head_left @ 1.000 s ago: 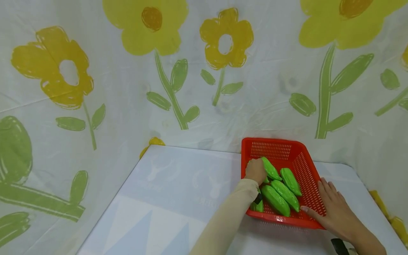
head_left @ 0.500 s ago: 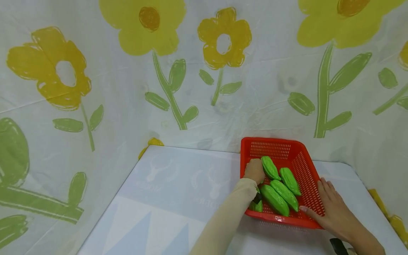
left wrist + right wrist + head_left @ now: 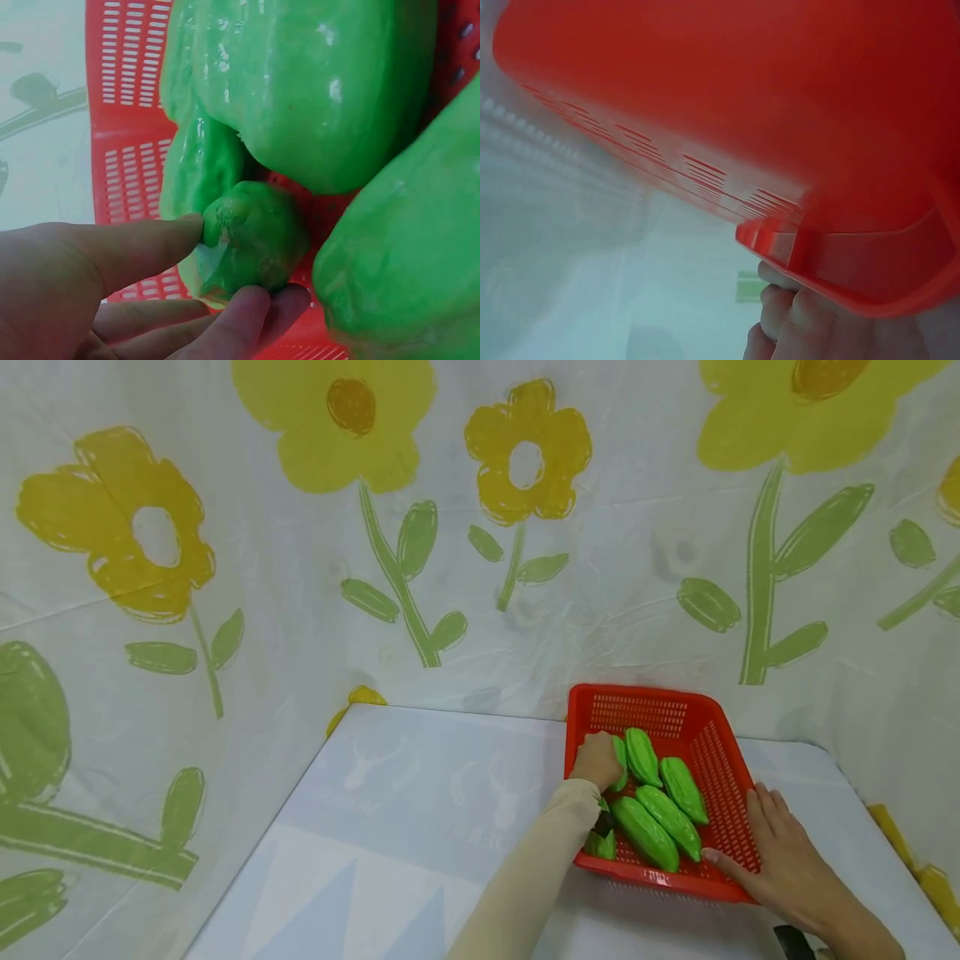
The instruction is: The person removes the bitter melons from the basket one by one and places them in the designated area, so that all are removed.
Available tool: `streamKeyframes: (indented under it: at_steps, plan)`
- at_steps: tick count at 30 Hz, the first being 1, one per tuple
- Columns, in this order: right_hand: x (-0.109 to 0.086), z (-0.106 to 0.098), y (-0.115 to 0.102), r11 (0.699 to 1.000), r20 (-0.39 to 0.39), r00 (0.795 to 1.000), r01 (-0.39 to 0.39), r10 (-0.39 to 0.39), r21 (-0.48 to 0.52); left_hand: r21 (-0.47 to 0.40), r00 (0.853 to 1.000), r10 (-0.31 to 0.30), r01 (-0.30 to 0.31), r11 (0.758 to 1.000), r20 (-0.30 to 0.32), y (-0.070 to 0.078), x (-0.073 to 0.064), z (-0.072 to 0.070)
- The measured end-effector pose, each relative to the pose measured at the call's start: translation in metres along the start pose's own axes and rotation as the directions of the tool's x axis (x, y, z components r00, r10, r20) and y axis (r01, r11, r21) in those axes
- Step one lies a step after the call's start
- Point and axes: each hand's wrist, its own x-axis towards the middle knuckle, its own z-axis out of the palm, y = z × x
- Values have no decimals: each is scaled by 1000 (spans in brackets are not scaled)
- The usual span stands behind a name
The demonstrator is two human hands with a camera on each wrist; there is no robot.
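Inside a red plastic basket (image 3: pixel 641 703) lie several glossy, ridged green vegetables that look like bitter melons. My left hand (image 3: pixel 597 762) reaches in at the basket's left side. Its thumb and fingers pinch the end of one bitter melon (image 3: pixel 259 236), whose side (image 3: pixel 619 764) shows just right of the hand in the head view. Another bitter melon (image 3: pixel 642 757) lies directly right of that one. My right hand (image 3: pixel 798 864) rests on the basket's right rim, fingers extended and thumb at the front corner. In the right wrist view, the basket's wall (image 3: pixel 705 97) hides most of that hand.
Three bitter melons lie towards the basket's front and right, such as the front one (image 3: pixel 647 835). Another (image 3: pixel 602 843) sits under the left wrist. The basket stands on a pale patterned table (image 3: pixel 420 793), close to a flower-printed curtain (image 3: pixel 615 568) behind.
The pinched bitter melon has come into view beside my left hand. The melon to its right has shifted slightly right and lies straighter. My right hand stays on the rim.
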Motion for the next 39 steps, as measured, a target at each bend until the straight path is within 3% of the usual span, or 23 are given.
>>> streamKeyframes:
  at_steps: [9, 18, 25, 32, 35, 39]
  plan:
    - [-2, 0, -2, 1000, -4, 1000, 7, -7, 3, -101, 999, -17, 21, 995, 39, 1, -3, -8]
    - [0, -3, -2, 1000, 9, 1000, -12, 12, -3, -103, 1000, 9, -9, 995, 0, 1, -8, -13]
    - [0, -2, -2, 1000, 21, 1000, -15, 15, 10, -250, 999, 10, -2, 968, 31, -2, -14, -19]
    - [2, -1, -2, 1000, 25, 1000, -19, 19, 18, -289, 999, 24, -14, 957, 31, -6, -19, -28]
    - [1, -1, -2, 1000, 24, 1000, -16, 16, 26, -334, 999, 31, -18, 943, 34, -8, -21, -32]
    - [0, -2, -1, 1000, 18, 1000, -11, 10, 28, -474, 997, 48, -12, 880, 64, -13, -23, -36]
